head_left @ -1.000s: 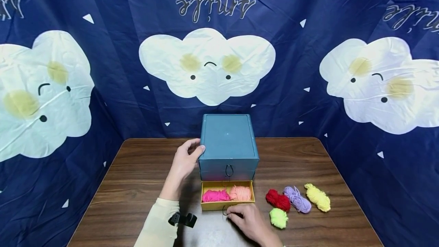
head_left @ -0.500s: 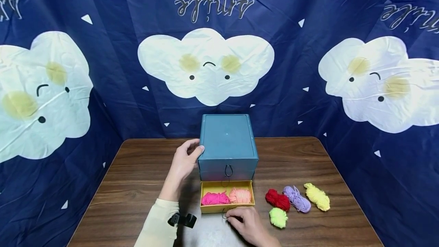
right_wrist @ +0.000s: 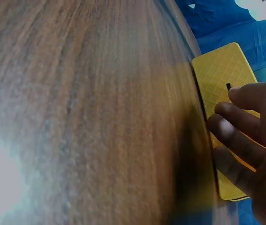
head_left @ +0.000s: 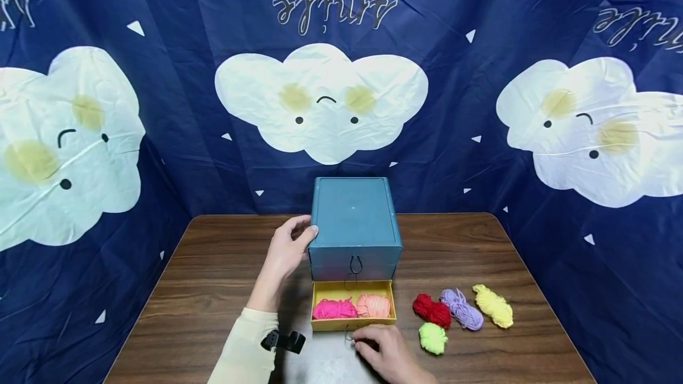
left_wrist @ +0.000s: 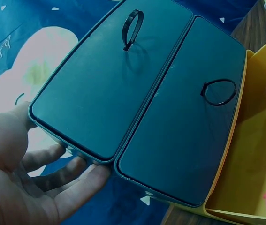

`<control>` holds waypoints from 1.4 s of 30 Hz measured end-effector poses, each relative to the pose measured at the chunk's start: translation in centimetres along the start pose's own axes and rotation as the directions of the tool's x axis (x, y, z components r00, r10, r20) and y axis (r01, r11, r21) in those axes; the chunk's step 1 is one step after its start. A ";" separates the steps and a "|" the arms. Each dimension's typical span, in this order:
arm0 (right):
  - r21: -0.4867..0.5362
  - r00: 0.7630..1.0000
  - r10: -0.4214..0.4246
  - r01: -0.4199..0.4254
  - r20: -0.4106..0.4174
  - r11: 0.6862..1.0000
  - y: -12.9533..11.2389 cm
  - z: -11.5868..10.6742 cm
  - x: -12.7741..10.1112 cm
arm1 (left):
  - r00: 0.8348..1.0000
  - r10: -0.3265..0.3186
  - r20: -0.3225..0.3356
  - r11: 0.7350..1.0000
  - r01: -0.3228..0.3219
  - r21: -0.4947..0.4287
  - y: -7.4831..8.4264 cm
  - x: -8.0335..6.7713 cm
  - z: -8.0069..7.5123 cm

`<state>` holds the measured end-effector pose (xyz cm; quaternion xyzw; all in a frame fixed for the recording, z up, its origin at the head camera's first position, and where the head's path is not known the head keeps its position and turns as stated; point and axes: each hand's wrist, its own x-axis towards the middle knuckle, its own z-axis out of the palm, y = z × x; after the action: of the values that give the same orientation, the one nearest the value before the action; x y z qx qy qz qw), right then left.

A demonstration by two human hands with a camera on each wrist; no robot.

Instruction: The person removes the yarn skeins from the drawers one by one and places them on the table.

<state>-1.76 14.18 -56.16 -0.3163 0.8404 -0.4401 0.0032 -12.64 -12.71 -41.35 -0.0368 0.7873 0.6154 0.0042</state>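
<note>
Two loop pulls [left_wrist: 218, 92] visible only at left wrist.

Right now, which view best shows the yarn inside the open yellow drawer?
The head view: it looks down into the yellow drawer and shows both bundles whole, the pink yarn beside the peach yarn. The left wrist view catches only slivers of each at its right edge. The right wrist view shows just the drawer's front, no yarn.
</note>
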 end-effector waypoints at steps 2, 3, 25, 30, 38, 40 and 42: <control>0.008 1.000 -0.019 0.019 0.010 1.000 -0.4 -0.5 -0.2 | 1.000 -0.003 0.003 1.000 0.003 -0.002 0.0 0.0 0.0; 0.002 1.000 -0.028 0.028 0.013 1.000 -0.7 -0.7 -0.3 | 1.000 -0.004 0.002 1.000 0.004 -0.003 0.0 0.0 0.0; -0.207 0.968 -0.131 0.086 -0.213 0.975 -2.9 -5.9 1.5 | 1.000 0.020 -0.013 0.999 -0.019 0.029 -0.3 -0.1 0.0; -0.125 0.973 -0.072 0.046 -0.217 0.991 -2.2 -6.0 2.2 | 1.000 0.011 -0.015 0.999 -0.010 0.036 -0.3 -0.2 0.1; -0.116 0.982 0.024 -0.046 -0.186 0.992 -0.8 -5.6 3.1 | 0.999 0.029 -0.027 0.998 -0.027 0.056 -0.1 -0.2 0.1; -0.141 0.981 0.048 -0.075 -0.187 0.987 -0.5 -5.6 3.3 | 0.999 0.034 -0.028 0.997 -0.032 0.068 -0.2 -0.2 0.1; -0.175 0.980 0.068 -0.102 -0.187 0.979 -0.3 -5.5 3.5 | 0.999 0.037 -0.025 0.997 -0.036 0.071 -0.1 -0.3 0.1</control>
<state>-5.98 16.23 -51.61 -0.2377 0.8870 -0.3871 -0.0831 -12.38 -12.68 -41.49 -0.0303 0.8091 0.5867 -0.0160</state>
